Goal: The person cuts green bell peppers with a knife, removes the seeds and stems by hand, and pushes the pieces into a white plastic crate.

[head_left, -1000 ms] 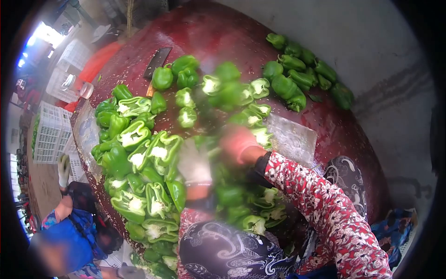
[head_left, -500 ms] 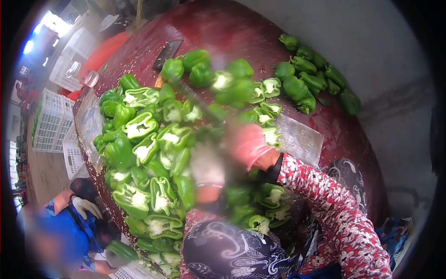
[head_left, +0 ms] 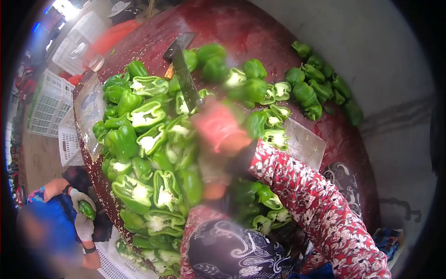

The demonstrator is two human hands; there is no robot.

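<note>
My right hand, in a pink glove and blurred, grips the handle of a knife whose dark blade points up and left over the peppers. My left hand, in a pale glove, is low beside the pile of cut green peppers; its fingers are smeared by motion. Halved peppers with pale cores lie right of my right hand, by a flat metal sheet. Whole peppers sit beyond the knife.
A second blade with a wooden handle lies on the red table. More whole peppers rest at the right. White crates stand at the left. A co-worker in blue, with gloves, holds a pepper at the lower left.
My right hand has moved left and slightly up with the knife, whose blade now points more steeply upward. The co-worker's gloved hands have come together on a pepper.
</note>
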